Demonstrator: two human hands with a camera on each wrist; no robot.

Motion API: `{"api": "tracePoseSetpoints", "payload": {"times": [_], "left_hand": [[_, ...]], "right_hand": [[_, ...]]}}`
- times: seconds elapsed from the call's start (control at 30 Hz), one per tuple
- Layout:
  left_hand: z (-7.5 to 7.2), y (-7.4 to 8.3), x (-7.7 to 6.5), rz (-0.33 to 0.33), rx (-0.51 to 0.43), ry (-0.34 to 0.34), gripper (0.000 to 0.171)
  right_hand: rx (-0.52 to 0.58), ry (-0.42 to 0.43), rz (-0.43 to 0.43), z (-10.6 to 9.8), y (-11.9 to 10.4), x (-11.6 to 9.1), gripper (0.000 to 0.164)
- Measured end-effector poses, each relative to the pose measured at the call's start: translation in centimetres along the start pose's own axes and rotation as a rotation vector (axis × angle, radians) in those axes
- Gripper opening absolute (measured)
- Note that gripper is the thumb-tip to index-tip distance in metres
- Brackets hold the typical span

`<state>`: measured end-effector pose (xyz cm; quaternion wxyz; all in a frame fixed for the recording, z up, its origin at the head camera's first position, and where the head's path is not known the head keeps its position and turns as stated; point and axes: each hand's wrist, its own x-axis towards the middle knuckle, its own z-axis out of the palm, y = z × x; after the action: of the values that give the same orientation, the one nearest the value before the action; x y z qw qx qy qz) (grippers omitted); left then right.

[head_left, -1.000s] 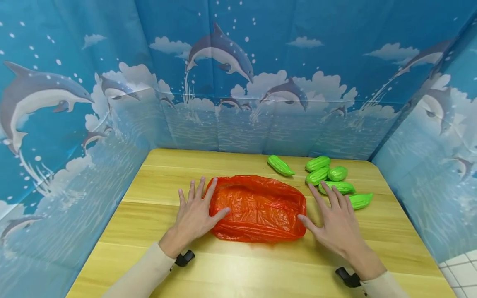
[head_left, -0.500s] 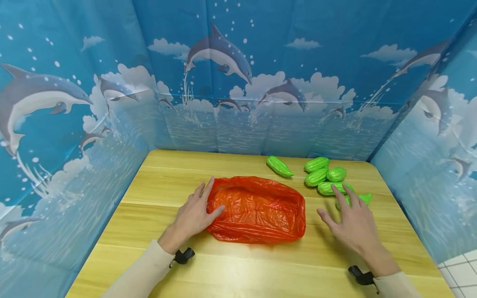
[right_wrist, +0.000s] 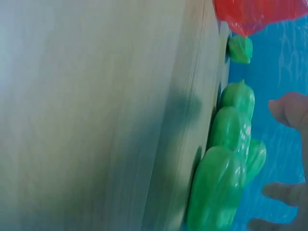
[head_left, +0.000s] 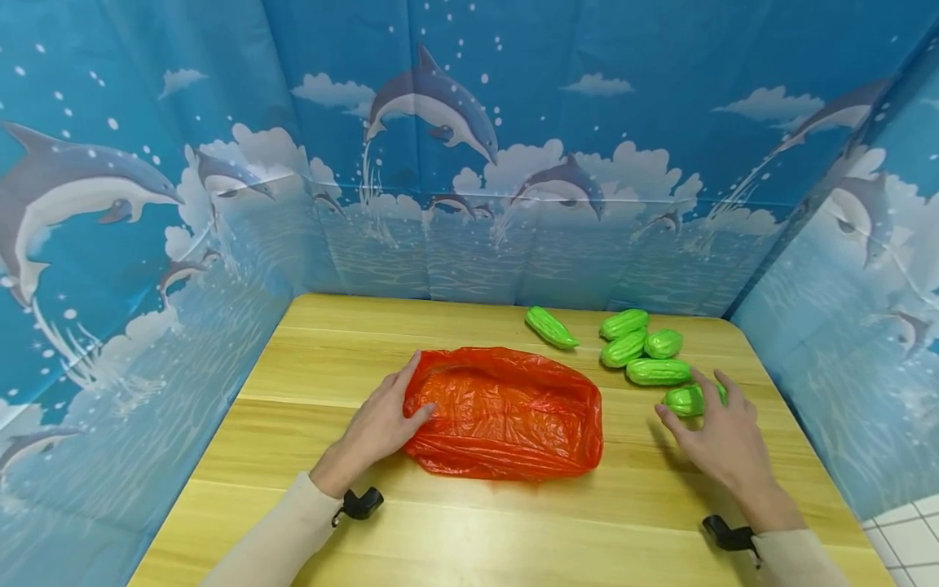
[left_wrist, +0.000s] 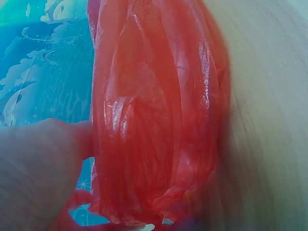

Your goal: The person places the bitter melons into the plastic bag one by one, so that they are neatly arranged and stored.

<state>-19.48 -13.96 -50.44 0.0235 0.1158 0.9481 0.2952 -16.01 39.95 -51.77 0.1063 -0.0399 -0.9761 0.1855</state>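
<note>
A red plastic bag, its mouth spread wide into an oblong, lies at the middle of the table. At its left end my left hand holds the rim, thumb over the inside and fingers along the outside. The left wrist view shows the crumpled bag side beside my thumb. My right hand hovers with spread fingers over the nearest green ribbed gourd, hiding part of it. In the right wrist view my fingertips stand apart, holding nothing.
Several more green gourds lie grouped at the back right. A single gourd lies apart behind the bag. Dolphin-printed curtains enclose the wooden table at the back and sides.
My right hand has moved right from the bag's right end to over the nearest gourd. My left hand has drawn in at the bag's left rim. The bag has barely shifted.
</note>
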Motion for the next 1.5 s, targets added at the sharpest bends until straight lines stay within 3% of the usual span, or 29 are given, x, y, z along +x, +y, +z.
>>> {"api": "tracePoseSetpoints", "payload": {"times": [0.33,0.73,1.17,1.5], "left_hand": [[-0.5,0.0,0.0,-0.006,-0.025,0.017,0.100],[-0.6,0.1,-0.1,0.029,-0.041,0.030,0.101],[-0.8,-0.2,0.1,0.034,-0.085,0.038,0.100],[-1.3,0.0,0.3,-0.013,-0.109,0.014,0.093]], "right_hand": [[0.064,-0.098,0.100,-0.3,1.4,1.0,0.101],[0.177,-0.080,0.121,-0.3,2.9,1.5,0.090],[0.202,-0.055,0.128,-0.5,3.1,1.7,0.085],[0.215,-0.044,0.170,-0.6,3.1,1.5,0.086]]}}
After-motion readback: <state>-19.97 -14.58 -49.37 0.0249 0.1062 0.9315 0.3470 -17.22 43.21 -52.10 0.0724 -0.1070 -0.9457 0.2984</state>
